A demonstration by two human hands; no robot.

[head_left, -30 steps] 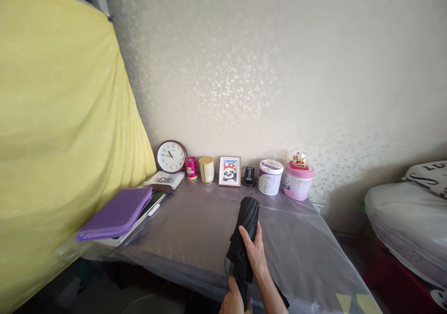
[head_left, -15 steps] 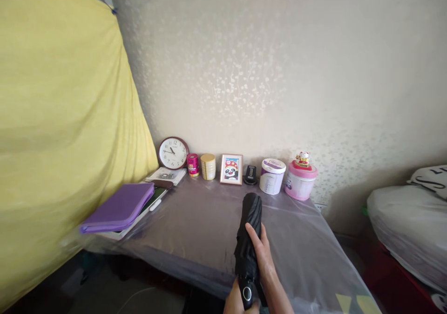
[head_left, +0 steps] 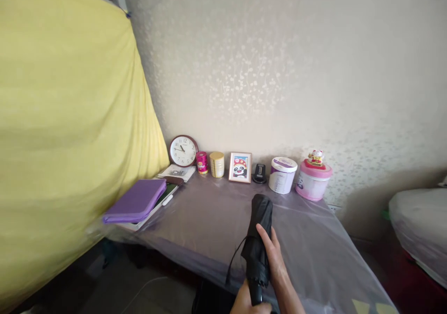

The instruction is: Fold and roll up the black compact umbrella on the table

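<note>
A folded black umbrella (head_left: 259,239) points away from me over the near part of the table (head_left: 202,216). My left hand (head_left: 246,302) is wrapped round its handle at the bottom of the view. Higher up, my right hand (head_left: 274,253) lies along the right side of the folded canopy, its thumb on top and its other fingers mostly hidden round the far side. A thin black strap hangs loose to the left of the canopy.
Along the wall stand a clock (head_left: 183,151), a pink can (head_left: 201,162), a yellow-lidded jar (head_left: 217,165), a panda picture frame (head_left: 240,167), a black stand (head_left: 259,173), a white tub (head_left: 282,176) and a pink tub (head_left: 313,181). A purple folder (head_left: 136,201) lies left, beside a yellow curtain (head_left: 77,109).
The view has shifted a little, moving the table things rightward. The umbrella has turned about its length: the handle's oval button no longer shows and the strap now hangs out left.
</note>
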